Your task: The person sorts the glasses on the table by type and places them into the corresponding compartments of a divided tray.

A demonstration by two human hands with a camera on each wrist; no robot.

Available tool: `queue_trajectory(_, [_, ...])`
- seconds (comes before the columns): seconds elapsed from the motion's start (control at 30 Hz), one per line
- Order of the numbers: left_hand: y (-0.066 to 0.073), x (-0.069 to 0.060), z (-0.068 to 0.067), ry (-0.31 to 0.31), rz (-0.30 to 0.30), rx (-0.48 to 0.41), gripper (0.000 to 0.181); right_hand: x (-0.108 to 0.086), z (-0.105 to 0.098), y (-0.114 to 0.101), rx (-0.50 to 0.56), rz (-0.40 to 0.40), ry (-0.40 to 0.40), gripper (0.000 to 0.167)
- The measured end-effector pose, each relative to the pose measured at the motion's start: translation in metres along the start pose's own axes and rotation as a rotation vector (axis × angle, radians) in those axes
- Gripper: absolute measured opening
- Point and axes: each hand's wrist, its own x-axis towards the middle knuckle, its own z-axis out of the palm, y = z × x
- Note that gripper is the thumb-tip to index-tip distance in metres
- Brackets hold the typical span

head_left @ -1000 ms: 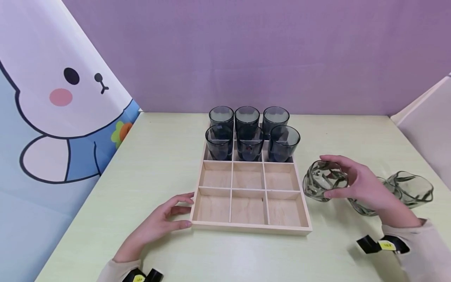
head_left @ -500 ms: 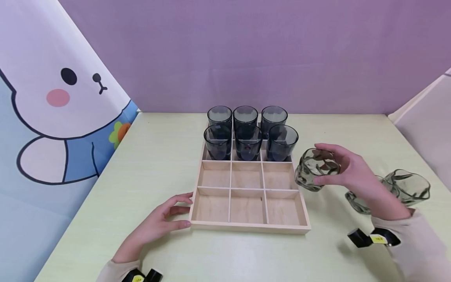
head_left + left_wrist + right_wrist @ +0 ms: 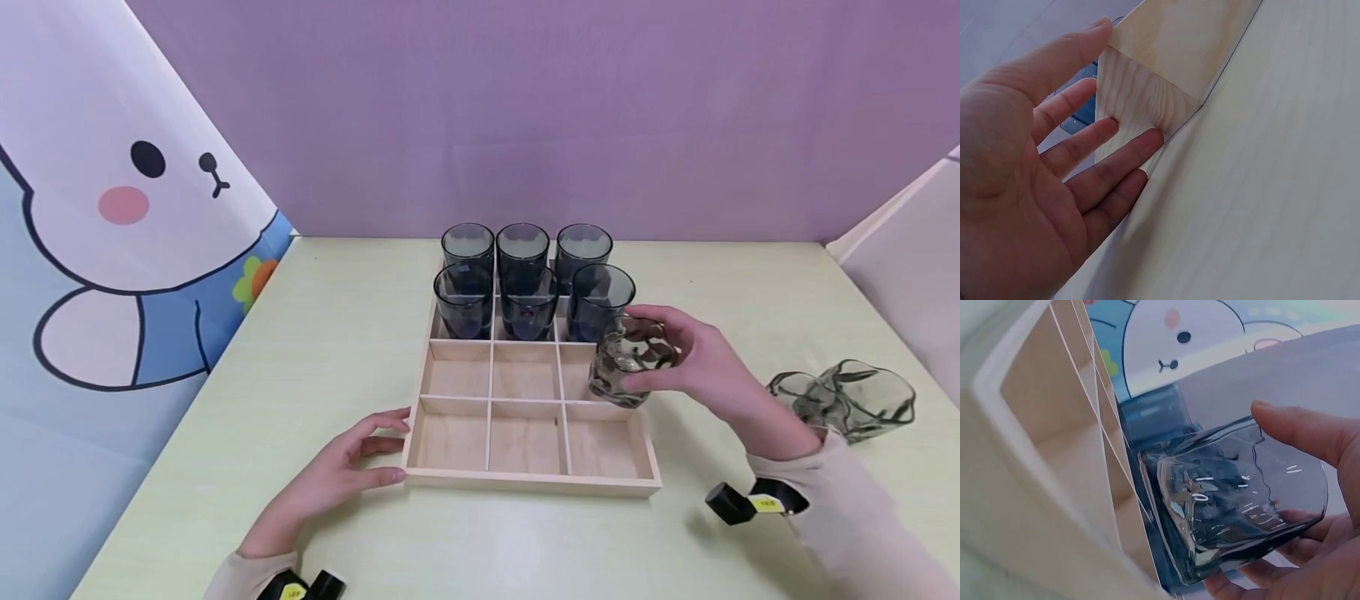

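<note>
A wavy clear glass [image 3: 630, 358] is gripped between the thumb and fingers of my right hand [image 3: 708, 367]. In the head view it hangs over the right compartment of the third row of a wooden divided tray [image 3: 532, 482]; whether it touches the tray I cannot tell. The right wrist view shows the same glass [image 3: 1235, 494] tilted in the fingers. Against the tray's left side rests my left hand [image 3: 337, 467], its fingers lightly bent and fingertips at the wall. Several dark blue-grey glasses [image 3: 465, 308] stand upright in the tray's two back rows.
To the right on the pale table [image 3: 352, 333] stand more wavy clear glasses [image 3: 870, 400], partly behind the right forearm. A purple backdrop [image 3: 525, 117] rises behind the table, and a cartoon-printed cloth [image 3: 112, 250] hangs at the left.
My right hand has carried the wavy glass leftward, from beside the tray to above its right compartment. The left hand has stayed at the tray's side.
</note>
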Motion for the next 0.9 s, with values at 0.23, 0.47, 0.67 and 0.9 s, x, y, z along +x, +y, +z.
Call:
queue_trajectory(0.23, [0.000, 0.001, 0.001, 0.000, -0.013, -0.003, 0.044, 0.010, 0.018, -0.012, 0.039, 0.030, -0.073, 0.081])
queue_trajectory(0.47, [0.001, 0.001, 0.001, -0.003, 0.005, 0.002, 0.044, 0.018, 0.033, -0.018, 0.084, 0.045, -0.105, 0.083])
queue_trajectory(0.67, [0.001, 0.001, 0.001, -0.001, 0.006, 0.001, 0.044, 0.026, 0.048, -0.016, 0.093, 0.031, -0.127, 0.084])
queue_trajectory(0.9, [0.002, 0.000, 0.001, 0.006, -0.012, 0.005, 0.044, 0.034, 0.063, -0.024, 0.065, 0.003, -0.161, 0.084])
